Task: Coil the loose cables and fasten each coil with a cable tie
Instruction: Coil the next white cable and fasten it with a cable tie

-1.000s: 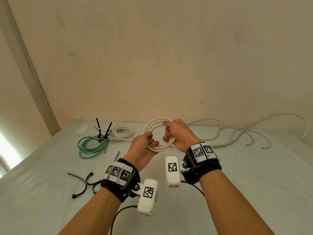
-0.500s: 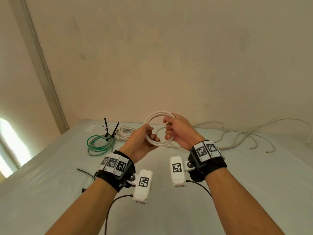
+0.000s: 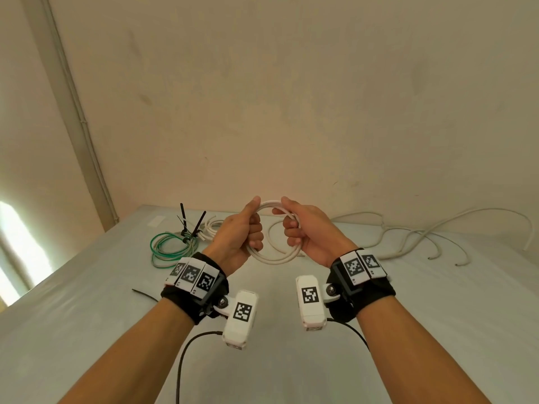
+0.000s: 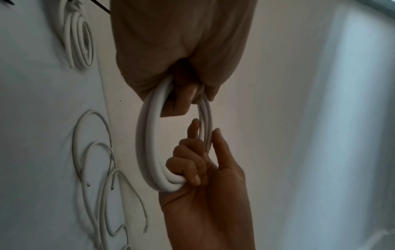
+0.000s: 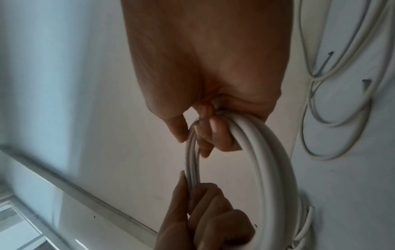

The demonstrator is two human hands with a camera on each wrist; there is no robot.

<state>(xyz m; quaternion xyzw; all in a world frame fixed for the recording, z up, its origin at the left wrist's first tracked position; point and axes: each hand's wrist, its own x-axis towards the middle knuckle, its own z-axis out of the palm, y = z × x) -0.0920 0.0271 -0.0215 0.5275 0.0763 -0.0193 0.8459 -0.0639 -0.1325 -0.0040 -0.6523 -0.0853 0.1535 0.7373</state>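
A coil of white cable [image 3: 275, 258] [image 4: 149, 143] [image 5: 269, 160] hangs in the air above the table, held upright between both hands. My left hand [image 3: 242, 228] grips its left side, thumb up along the top strand. My right hand [image 3: 303, 231] grips its right side, fingers curled round the strands. More loose white cable [image 3: 408, 237] trails across the table at the back right. A green and white coil [image 3: 169, 249] bound with black cable ties [image 3: 191, 225] lies at the back left, with another white coil [image 3: 211, 228] beside it.
A loose black cable tie [image 3: 144, 295] lies on the pale table [image 3: 291, 360] left of my left wrist. The wall stands right behind the table's far edge. Black leads run from both wrist cameras down across the table's near part.
Both hands have lifted the white coil higher and shifted their grip on it; the left thumb now points up along the top. The head view has tilted up and right.
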